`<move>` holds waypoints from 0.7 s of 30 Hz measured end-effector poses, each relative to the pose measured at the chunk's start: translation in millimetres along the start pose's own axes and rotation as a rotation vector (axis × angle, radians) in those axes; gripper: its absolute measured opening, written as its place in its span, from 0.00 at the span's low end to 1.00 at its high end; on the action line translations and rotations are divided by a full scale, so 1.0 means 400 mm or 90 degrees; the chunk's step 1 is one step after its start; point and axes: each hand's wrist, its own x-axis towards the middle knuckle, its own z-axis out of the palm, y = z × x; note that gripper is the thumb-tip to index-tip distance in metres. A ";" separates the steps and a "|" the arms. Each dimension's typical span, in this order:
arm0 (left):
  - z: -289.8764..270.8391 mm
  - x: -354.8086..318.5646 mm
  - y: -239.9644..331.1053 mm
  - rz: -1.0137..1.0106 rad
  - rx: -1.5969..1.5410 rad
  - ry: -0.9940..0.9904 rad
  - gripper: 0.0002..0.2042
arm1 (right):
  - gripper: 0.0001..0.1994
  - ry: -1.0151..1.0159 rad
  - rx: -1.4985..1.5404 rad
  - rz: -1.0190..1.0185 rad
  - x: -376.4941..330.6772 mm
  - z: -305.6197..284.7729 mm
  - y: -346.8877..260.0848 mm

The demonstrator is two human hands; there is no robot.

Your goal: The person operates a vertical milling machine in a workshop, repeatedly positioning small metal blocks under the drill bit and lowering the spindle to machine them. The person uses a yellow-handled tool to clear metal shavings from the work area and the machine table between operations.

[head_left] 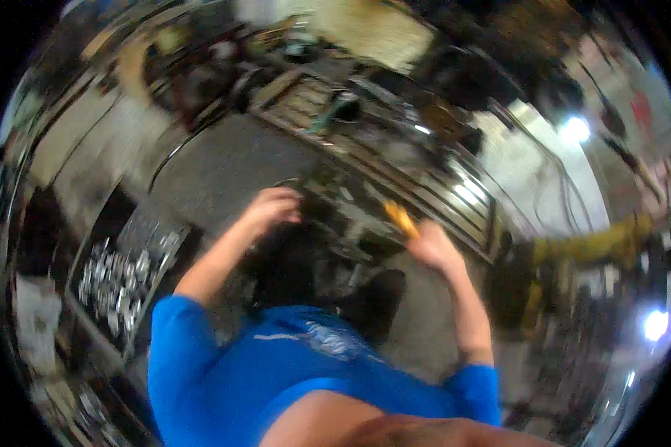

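My right hand (432, 244) is closed around a yellow object (400, 218) that looks like a tool handle; its far end points up and to the left, and blur hides its exact kind. To the left, my left hand (276, 207) has its fingers curled together. A thin pale curved edge shows just above those fingers, but whether they hold it cannot be made out. Between and below both hands lies a dark, cluttered work area (343, 216) with greyish metal shapes, smeared by motion.
At the left stands a dark bin (97, 316) holding many small shiny metal pieces (123, 287). Ahead runs a slatted metal frame (380, 171) with assorted items on it. A pale panel (529, 179) with cables is at the right. Bright lamps (576, 129) glow there.
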 end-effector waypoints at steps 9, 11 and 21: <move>0.041 -0.002 -0.003 0.043 -0.122 -0.002 0.10 | 0.05 -0.071 0.165 -0.236 -0.102 0.177 -0.150; -0.006 -0.049 0.011 0.076 -0.085 0.043 0.11 | 0.06 -0.123 0.227 -0.359 -0.089 0.185 -0.171; -0.520 -0.609 0.089 0.126 0.494 0.608 0.17 | 0.13 -0.103 0.326 -0.244 -0.080 0.236 -0.092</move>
